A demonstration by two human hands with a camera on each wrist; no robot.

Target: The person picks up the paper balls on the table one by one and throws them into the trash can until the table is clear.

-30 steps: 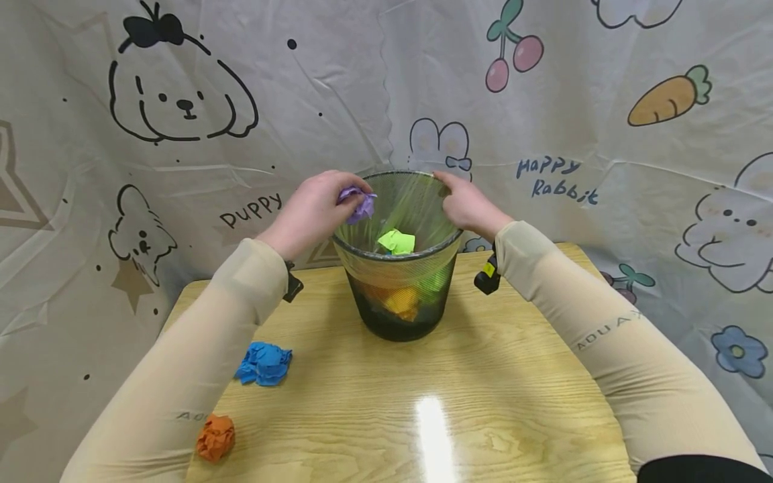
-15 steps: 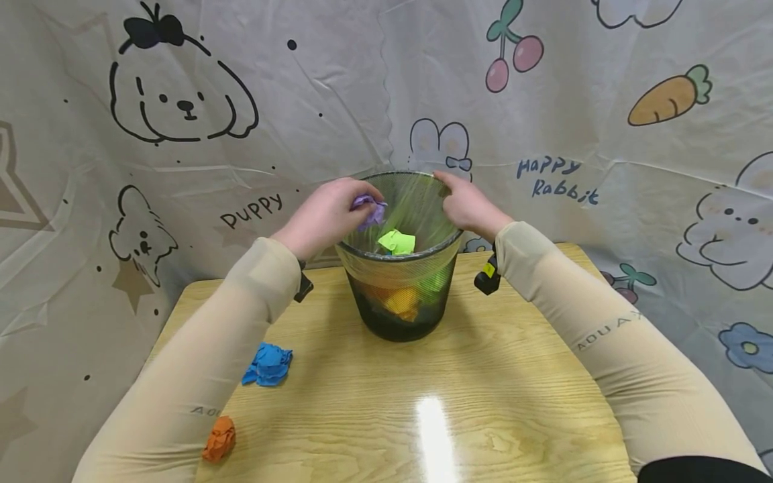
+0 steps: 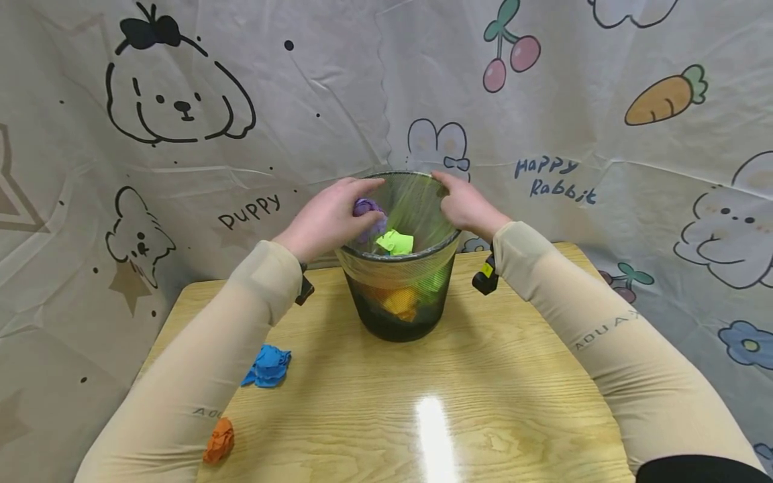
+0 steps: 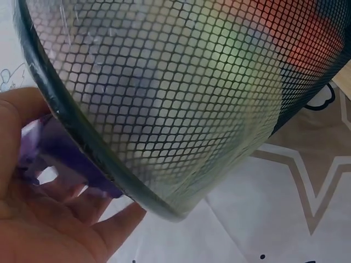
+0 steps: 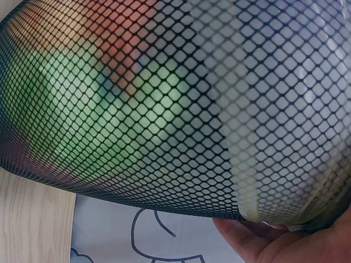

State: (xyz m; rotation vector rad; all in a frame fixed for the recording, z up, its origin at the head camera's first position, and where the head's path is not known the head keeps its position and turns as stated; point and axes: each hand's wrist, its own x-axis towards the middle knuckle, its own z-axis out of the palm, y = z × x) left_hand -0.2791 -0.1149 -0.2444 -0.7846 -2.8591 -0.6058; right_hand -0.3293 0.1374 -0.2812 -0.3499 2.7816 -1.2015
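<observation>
A black mesh wastebasket [image 3: 396, 329] with a clear liner stands at the back of the table. At its left rim is my left hand [image 3: 321, 223], fingers and thumb spread apart. A crumpled purple paper ball [image 3: 363, 206] shows just inside the rim, partly behind the thumb; it looks blurred in the left wrist view [image 4: 66, 150]. My right hand [image 3: 470, 205] grips the right rim, index finger lying along the edge. Lime-green paper [image 3: 396, 242] lies inside, and orange paper [image 3: 401, 303] shows through the mesh.
On the left of the wooden table [image 3: 495, 376] lie a blue paper ball [image 3: 270, 365] and, nearer the front, an orange one [image 3: 220, 440], both partly behind the left sleeve [image 3: 199, 365]. A printed curtain [image 3: 338, 80] hangs close behind the wastebasket.
My left hand moved right over the wastebasket's rim, and its fingers spread from the purple paper ball, which now sits lower. My right hand stayed on the rim.
</observation>
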